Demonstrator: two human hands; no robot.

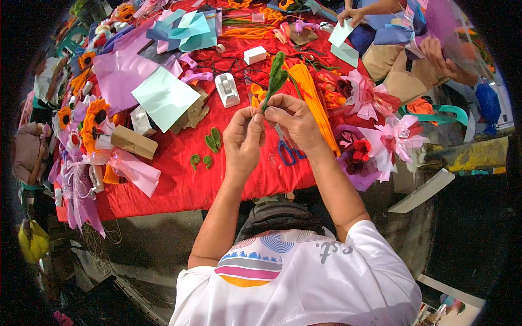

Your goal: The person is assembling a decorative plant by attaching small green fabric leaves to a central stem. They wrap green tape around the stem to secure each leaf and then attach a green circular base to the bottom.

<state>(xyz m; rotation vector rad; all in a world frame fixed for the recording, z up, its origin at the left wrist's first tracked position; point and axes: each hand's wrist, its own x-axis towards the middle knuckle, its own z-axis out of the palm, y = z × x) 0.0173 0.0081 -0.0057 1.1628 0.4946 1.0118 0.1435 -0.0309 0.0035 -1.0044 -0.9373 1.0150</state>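
Now | left grip (244, 136), right grip (293, 121): clamped on green leaf (277, 80) | purple wrap (364, 181): red flowers (361, 147) inside

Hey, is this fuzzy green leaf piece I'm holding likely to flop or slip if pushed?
The leaf piece is probably stiffish, jutting past your left hand and right hand without drooping. Its fuzzy surface probably resists slipping.

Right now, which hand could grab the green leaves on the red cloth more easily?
Probably the left hand: the leaves lie just to its left on the red cloth. The right hand is farther away. Both hold another leaf at its lower end, so the left may need to let go first.
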